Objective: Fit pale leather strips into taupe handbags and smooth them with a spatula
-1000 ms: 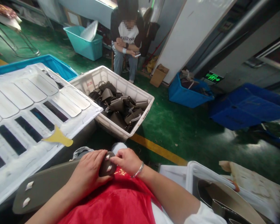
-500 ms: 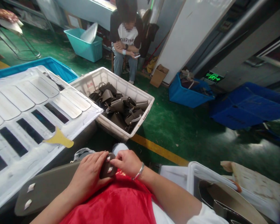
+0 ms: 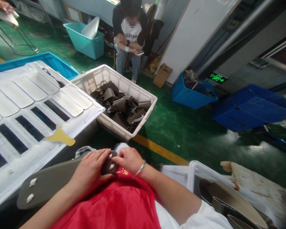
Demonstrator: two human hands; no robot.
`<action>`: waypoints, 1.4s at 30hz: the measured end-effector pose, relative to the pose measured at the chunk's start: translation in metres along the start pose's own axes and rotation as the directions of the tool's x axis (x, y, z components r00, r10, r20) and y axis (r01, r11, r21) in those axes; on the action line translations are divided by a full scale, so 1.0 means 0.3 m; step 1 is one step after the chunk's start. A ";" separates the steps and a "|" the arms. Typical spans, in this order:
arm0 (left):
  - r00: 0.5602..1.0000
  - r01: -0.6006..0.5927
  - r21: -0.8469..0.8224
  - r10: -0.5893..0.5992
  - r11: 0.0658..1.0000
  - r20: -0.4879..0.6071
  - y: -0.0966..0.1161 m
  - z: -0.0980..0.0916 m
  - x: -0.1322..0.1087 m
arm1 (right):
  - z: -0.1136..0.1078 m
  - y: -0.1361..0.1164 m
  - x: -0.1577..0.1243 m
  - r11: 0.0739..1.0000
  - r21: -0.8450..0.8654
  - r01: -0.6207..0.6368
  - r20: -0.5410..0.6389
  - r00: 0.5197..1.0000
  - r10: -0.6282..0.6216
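Note:
A long grey-brown leather-like panel [image 3: 46,179] with rounded ends lies across my lap, small white tabs standing up at each end. My left hand [image 3: 92,165] is wrapped over it near its far end, fingers together on top and thumb along the near edge. At that same end my right hand [image 3: 128,160] is closed in a pinch beside a white tab [image 3: 112,166]. Whatever sits between those fingertips is hidden. Under my forearms is a red apron [image 3: 114,203].
Left, a white-covered table [image 3: 50,152] carries pale rounded strips, dark strips and a yellow piece [image 3: 60,136]. Ahead, a white crate [image 3: 126,135] holds grey-brown bags. A seated person [image 3: 130,41] holds a phone. Another white bin [image 3: 193,178] with curved panels stands right.
The view has shifted slightly, so most things sit a little higher. Both hands keep nearly the same hold at the panel's far end.

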State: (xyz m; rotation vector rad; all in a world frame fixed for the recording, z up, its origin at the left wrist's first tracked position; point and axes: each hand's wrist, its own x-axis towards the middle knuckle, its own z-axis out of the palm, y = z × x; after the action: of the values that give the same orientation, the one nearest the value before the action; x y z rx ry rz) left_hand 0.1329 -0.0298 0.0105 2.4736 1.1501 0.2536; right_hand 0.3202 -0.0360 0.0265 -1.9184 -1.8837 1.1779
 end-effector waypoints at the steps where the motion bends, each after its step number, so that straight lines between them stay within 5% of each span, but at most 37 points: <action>1: 1.000 0.001 -0.004 -0.001 1.000 -0.006 0.000 0.000 0.000 | 0.001 0.000 0.000 1.000 -0.008 0.002 -0.001 1.000 -0.002; 12: 1.000 0.010 -0.017 -0.010 1.000 -0.020 0.006 0.017 0.010 | 0.013 -0.003 -0.006 0.999 -0.048 -0.015 -0.031 0.999 0.014; 16: 0.998 -0.018 -0.028 0.016 0.999 -0.062 0.003 -0.044 -0.053 | 0.014 -0.023 -0.019 0.999 -0.036 0.010 -0.011 1.000 -0.010; 18: 0.976 0.105 -0.063 -0.115 0.993 -0.185 -0.035 -0.103 -0.132 | 0.020 -0.015 -0.016 1.000 -0.016 -0.003 -0.012 1.000 0.003; 19: 0.933 0.228 -0.098 -0.246 0.969 -0.263 -0.064 -0.136 -0.183 | 0.024 -0.005 -0.009 1.000 -0.005 -0.006 -0.010 1.000 0.005; 21: 0.746 0.512 -0.228 -0.560 0.828 -0.360 -0.133 -0.197 -0.296 | 0.036 0.022 0.012 1.000 0.016 0.010 -0.002 1.000 -0.010; 23: 0.565 0.667 -0.389 -0.772 0.635 -0.291 -0.203 -0.241 -0.403 | 0.046 0.043 0.031 0.999 0.047 0.023 -0.005 1.000 -0.022; 25: 0.516 0.688 -0.524 -0.846 0.503 -0.135 -0.261 -0.260 -0.473 | 0.053 0.050 0.040 0.995 0.101 0.009 0.015 1.000 -0.010; 30: 0.593 0.587 -0.741 -0.797 0.328 0.117 -0.315 -0.233 -0.486 | 0.054 0.017 0.049 0.957 0.260 -0.131 0.153 0.984 0.094; 42: 0.642 0.568 -0.769 -0.742 0.293 0.192 -0.358 -0.217 -0.496 | 0.047 -0.053 0.053 0.917 0.292 -0.271 0.211 0.954 0.215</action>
State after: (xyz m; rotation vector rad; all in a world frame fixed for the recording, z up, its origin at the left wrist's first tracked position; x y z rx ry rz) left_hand -0.0585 -0.0631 0.0239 1.0520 1.6020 0.6118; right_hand 0.2971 -0.0242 0.0212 -1.9572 -1.4377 1.6618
